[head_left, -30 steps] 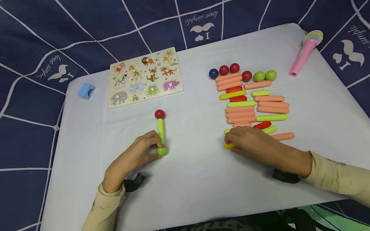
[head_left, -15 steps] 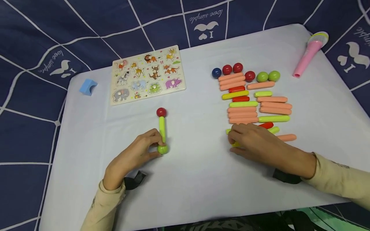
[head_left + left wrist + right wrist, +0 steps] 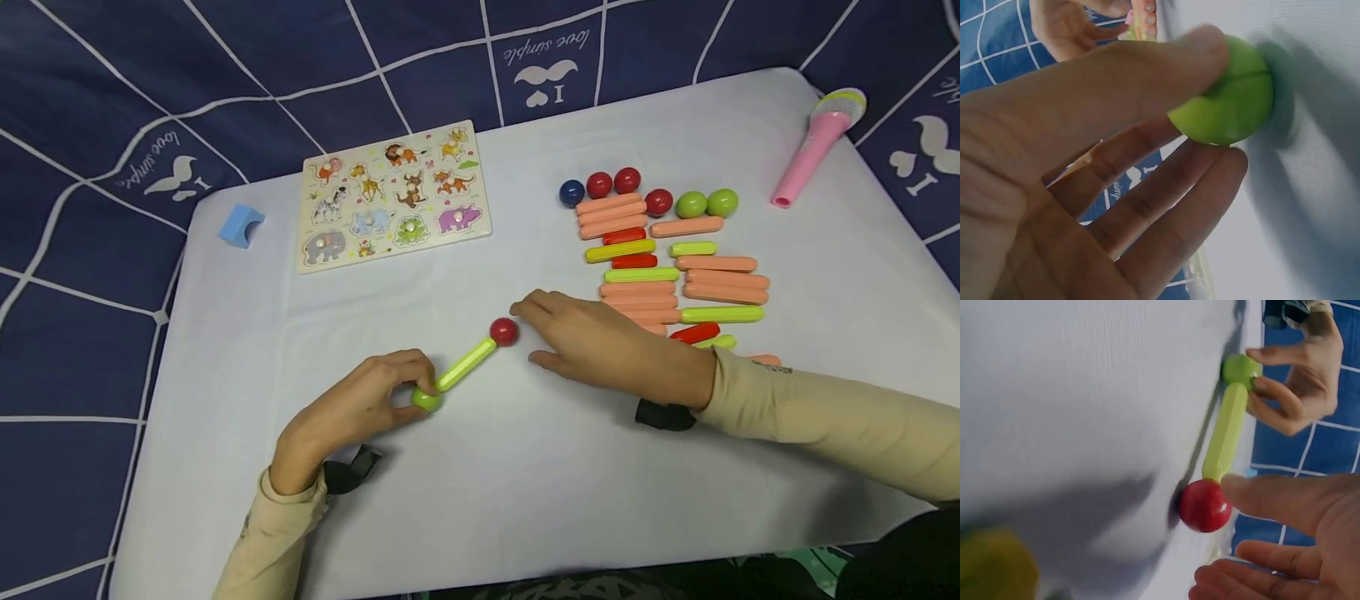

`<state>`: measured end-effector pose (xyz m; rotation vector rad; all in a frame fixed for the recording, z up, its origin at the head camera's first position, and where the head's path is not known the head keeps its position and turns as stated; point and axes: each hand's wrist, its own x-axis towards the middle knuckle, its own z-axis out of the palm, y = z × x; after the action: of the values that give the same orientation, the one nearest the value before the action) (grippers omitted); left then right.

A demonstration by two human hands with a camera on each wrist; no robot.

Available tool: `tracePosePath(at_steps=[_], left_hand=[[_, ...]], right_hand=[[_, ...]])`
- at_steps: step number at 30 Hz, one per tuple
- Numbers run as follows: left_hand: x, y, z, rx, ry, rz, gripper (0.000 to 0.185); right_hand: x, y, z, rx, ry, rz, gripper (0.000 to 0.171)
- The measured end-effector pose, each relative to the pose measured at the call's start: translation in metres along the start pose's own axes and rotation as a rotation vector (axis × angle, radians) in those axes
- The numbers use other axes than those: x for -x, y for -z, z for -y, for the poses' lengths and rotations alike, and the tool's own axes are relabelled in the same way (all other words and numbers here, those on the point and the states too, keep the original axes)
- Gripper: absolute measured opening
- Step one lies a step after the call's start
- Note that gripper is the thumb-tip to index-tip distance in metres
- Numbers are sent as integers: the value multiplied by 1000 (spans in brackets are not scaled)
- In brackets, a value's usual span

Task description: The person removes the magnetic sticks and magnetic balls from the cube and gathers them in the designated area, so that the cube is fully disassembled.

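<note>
A green ball (image 3: 427,399) is pinched between the thumb and fingers of my left hand (image 3: 356,412). From that ball a yellow-green rod (image 3: 467,364) runs up and to the right, and a red ball (image 3: 504,332) is at its far end. My right hand (image 3: 592,340), fingers loosely extended, is just right of the red ball and holds nothing. In the right wrist view the thumb is very near the red ball (image 3: 1204,506); whether it touches I cannot tell. A blurred yellow thing (image 3: 997,564) shows at that view's lower left corner.
Peach, red, yellow and green rods (image 3: 720,294) lie in rows at right, partly hidden by my right forearm, with red, green and blue balls (image 3: 572,193) above them. An animal puzzle board (image 3: 397,196), blue block (image 3: 241,226) and pink toy microphone (image 3: 813,150) are farther back.
The right hand has left the yellow rod and moved left to the red ball. The rod's red-ball end has swung right, while the left hand keeps its pinch on the green ball.
</note>
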<state>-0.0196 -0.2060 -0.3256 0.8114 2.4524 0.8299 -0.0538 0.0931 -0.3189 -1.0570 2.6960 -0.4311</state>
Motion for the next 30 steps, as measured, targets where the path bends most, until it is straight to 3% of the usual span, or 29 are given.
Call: tracePosePath(at_steps=[2,6,11,16,18,21,25,30], left_hand=[[-1,1,0,1,-10,11,32],[-3,2,0,8,-33,28,35],[-4,1,1,13,-47,34,33],[-5,0,-1,4,-32,43,32],[-5,-1,-1,-2,-25,40,32],[-2,-1,0,-6,-20,30,32],[-1,0,1,-3,-26,28,33],[-1,1,3,2,-35,36,33]], right_hand=[[-2,-4,3,-22,0,43,64],[-2,-13,7,-22,47,73,53],[3,-24,7,-29,135,14,35],[8,-25,3,56,188,-18,28],[10,-18,-2,49,133,2,33],[17,0,-18,-33,-29,19,44],[36,33,-62,-131,-215,-80,44],[70,59,-130,-103,-390,-213,41]])
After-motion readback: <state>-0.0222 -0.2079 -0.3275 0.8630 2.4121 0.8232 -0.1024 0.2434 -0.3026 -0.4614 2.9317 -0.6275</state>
